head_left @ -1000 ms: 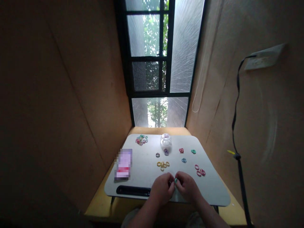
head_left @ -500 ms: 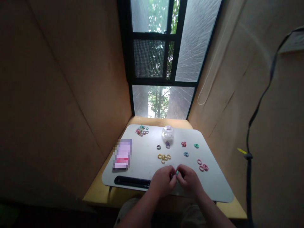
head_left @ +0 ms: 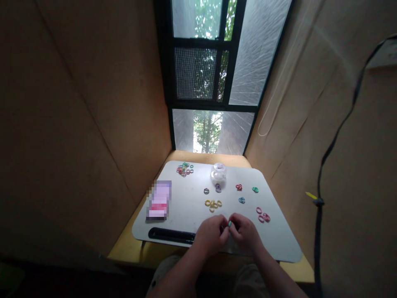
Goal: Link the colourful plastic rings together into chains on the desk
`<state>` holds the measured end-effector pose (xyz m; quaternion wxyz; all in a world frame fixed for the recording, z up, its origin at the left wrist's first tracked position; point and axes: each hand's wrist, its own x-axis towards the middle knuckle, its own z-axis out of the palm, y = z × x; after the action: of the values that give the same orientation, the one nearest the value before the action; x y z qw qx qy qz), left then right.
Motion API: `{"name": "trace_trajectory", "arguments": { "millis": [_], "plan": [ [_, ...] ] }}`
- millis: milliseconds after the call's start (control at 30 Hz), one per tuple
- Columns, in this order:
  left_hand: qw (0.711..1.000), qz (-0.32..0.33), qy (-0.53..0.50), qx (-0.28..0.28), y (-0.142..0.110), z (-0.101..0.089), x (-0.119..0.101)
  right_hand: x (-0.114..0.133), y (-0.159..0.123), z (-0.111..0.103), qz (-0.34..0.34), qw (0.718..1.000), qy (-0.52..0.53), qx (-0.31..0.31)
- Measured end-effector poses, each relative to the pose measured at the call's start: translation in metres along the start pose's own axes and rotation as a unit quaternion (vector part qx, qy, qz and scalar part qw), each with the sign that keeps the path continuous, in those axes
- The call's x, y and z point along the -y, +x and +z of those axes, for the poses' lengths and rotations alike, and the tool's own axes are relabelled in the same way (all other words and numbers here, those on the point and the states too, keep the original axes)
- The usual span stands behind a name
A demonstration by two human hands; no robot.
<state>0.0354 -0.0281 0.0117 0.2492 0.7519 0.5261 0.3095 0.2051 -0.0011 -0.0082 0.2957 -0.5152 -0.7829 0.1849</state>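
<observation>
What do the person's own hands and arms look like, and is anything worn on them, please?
The left hand and right hand are without gloves. The left forearm and right forearm show no sleeves, watch or bracelet; any rings cannot be made out.

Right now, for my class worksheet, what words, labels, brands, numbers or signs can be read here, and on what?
None can be read.
Pink-and-purple panel: pixelated, any writing unreadable.
Clear jar: any marking too small.
Green piece at the right hand: too small to tell.
</observation>
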Motion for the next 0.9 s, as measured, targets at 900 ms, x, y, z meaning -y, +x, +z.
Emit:
{"name": "trace_trajectory", "arguments": {
  "millis": [900],
  "plan": [
    [0.999, 0.006, 0.048, -0.021, -0.01, 0.013, 0.003, 0.006, -0.013, 0.002, -0.023, 0.998, -0.024, -0.046]
  ]
}}
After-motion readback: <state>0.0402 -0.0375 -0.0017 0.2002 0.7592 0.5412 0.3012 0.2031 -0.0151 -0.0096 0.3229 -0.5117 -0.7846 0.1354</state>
